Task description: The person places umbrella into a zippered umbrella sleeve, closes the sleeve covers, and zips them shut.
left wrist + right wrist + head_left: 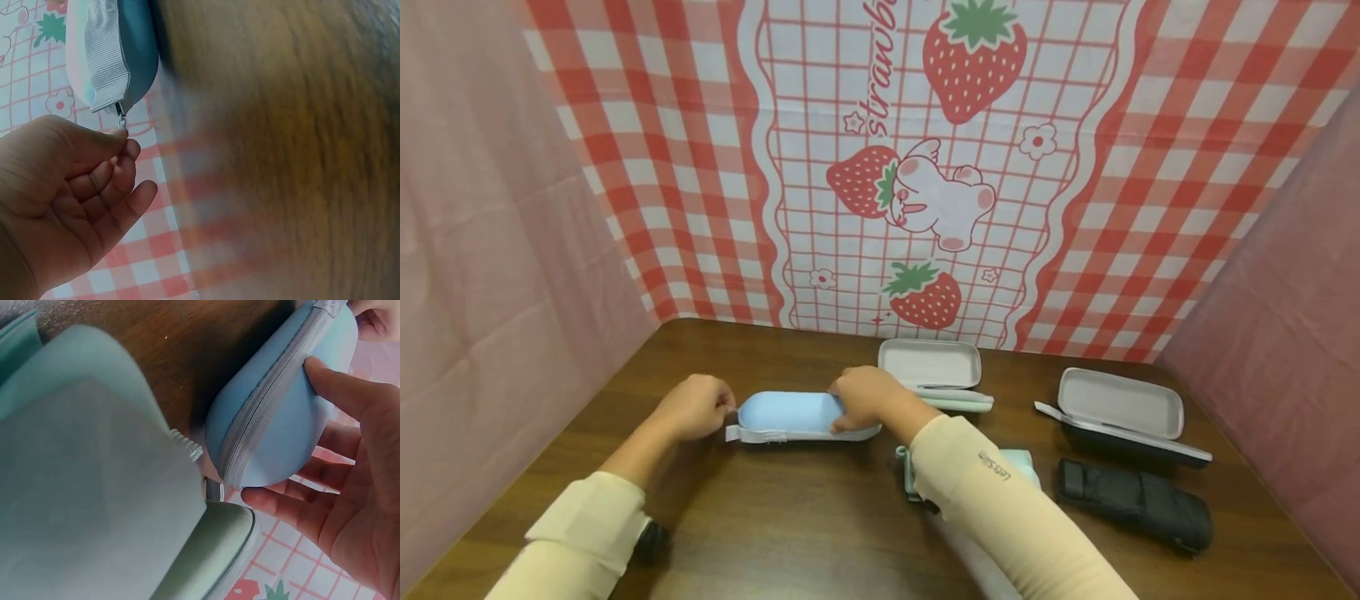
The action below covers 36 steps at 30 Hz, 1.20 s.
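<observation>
A light blue zip case (793,412) with a grey zipper band lies on the wooden table, its lid down. At its left end my left hand (698,406) pinches the small metal zipper pull (122,124) between thumb and index finger, beside a grey fabric loop (106,59). The zipper (259,415) looks closed along the stretch seen in the right wrist view. My right hand (868,398) grips the case's right part, with the thumb on one side and the fingers curled round the other.
Behind my right hand stands an open mint case (931,364) with grey lining. An open black case (1120,404) sits at the right, behind a black folded bundle (1135,504) resembling a compact umbrella. My right forearm partly covers a mint fabric item (1018,460).
</observation>
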### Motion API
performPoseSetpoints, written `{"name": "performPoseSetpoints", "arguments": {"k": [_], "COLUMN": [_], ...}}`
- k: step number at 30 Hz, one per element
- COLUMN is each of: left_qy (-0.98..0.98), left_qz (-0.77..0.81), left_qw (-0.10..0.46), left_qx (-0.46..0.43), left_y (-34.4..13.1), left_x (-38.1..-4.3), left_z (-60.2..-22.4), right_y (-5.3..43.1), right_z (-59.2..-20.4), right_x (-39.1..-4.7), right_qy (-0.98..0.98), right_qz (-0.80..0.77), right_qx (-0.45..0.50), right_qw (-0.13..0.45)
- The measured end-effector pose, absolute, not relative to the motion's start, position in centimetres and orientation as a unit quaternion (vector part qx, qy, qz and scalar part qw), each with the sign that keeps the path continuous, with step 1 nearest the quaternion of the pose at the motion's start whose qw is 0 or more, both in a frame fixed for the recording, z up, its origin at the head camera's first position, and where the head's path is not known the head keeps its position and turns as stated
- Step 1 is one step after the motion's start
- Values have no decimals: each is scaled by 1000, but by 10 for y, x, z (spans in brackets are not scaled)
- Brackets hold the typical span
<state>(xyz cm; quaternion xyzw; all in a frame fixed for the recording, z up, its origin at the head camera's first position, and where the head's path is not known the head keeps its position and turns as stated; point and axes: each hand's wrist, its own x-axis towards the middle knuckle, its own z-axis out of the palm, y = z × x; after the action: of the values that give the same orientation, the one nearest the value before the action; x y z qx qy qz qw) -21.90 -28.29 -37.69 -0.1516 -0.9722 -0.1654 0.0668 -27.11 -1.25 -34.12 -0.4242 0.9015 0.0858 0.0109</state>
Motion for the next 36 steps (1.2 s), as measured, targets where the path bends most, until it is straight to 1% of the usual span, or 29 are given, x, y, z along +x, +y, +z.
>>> {"name": "performPoseSetpoints", "arguments": {"k": [8, 12, 19, 29, 36], "left_qy": [-956, -946, -930, -926, -942], "left_qz": [-198, -228, -257, -269, -212], "left_qw": [59, 42, 34, 25, 21], "left_qx": [-208, -226, -260, -264, -260], "left_y": [-289, -288, -277, -265, -262], "left_x": [-216, -212, -207, -202, -197], "left_z": [-376, -374, -375, -377, -373], "right_y": [-15, -16, -18, -21, -29], "right_z": [-339, -339, -338, -337, -341], "right_x": [-271, -271, -270, -266, -261], "right_qy": [910, 912, 914, 908, 906], "right_qz": [71, 68, 69, 81, 115], "right_qx": [-408, -402, -398, -409, -407], "right_qw": [39, 40, 42, 43, 26]}}
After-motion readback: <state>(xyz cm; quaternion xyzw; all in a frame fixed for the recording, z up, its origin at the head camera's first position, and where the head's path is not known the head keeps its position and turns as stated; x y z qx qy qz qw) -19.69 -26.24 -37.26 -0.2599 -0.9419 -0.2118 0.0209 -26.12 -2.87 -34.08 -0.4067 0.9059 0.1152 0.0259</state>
